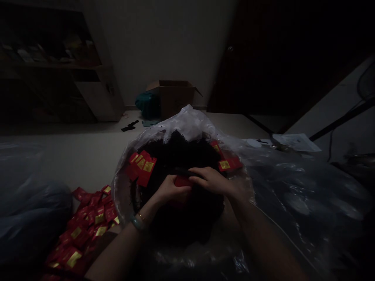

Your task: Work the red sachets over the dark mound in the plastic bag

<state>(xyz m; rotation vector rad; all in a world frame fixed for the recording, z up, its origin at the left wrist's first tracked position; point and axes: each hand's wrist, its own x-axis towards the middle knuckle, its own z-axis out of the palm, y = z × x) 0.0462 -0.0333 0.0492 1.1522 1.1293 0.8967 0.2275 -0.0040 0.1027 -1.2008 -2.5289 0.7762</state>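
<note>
1. Dim room; pale floor [88, 156] with a cardboard box [174, 97] at twelve o'clock.
2. Left hand [170, 190] and right hand [211, 180] together pinch a red packet [183, 181] over dark loose tea [181, 156] in the plastic bag [190, 125].
3. Best keep the packet mouth wide and level; finished packets [84, 226] lie at eight o'clock.

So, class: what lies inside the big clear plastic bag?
Inside the bag: a dark loose heap, red packets at its edges, and both hands holding one packet. The heap hides the bottom.

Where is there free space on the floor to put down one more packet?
The pale floor lies bare between the plastic bag, the shelf and the cardboard box. The red packet heap at lower left is crowded, and both hands fill the bag's middle.
</note>
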